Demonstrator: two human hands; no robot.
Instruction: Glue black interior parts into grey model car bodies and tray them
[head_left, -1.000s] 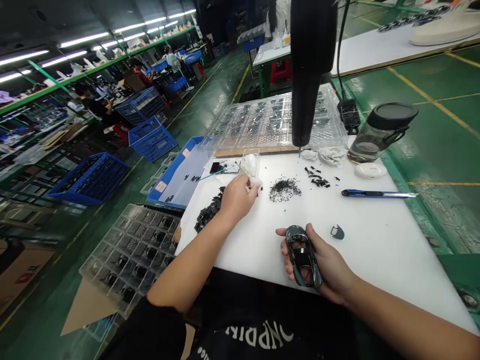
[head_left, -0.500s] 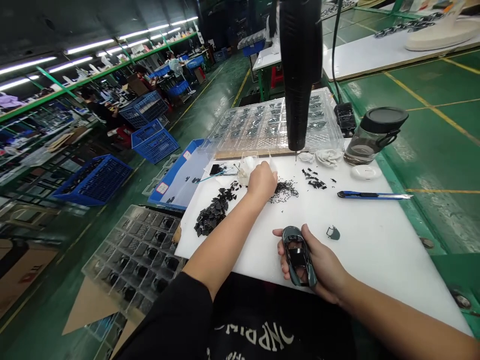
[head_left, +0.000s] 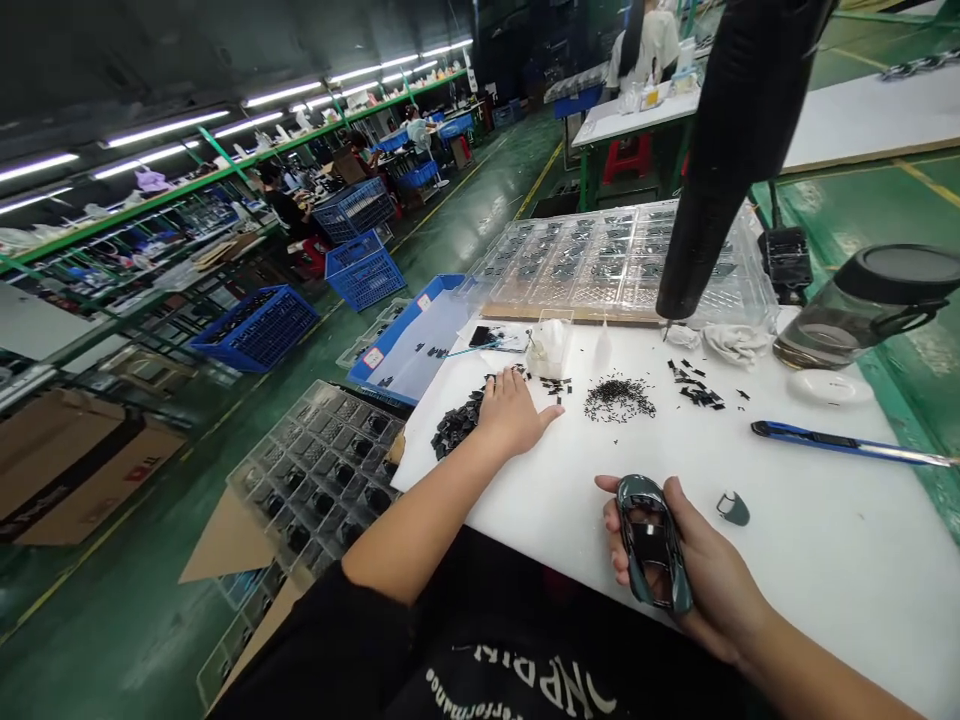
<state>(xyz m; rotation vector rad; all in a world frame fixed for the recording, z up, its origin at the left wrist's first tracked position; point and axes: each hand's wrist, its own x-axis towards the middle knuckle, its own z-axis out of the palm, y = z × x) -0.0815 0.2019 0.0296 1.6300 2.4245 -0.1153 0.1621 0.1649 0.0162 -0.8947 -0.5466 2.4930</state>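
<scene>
The black shirt [head_left: 480, 690] is showing "Performance" upside down from up here, bigger letters warped, and the cardboard box's [head_left: 75, 475] red print is staying unreadable.

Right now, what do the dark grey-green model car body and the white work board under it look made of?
The dark grey-green model car body in the right hand has a glossy painted finish, with bright highlights along its curves; it could be metal or plastic. The white work board looks like smooth, matte plastic, showing no wood grain, though the look alone cannot confirm this.
</scene>
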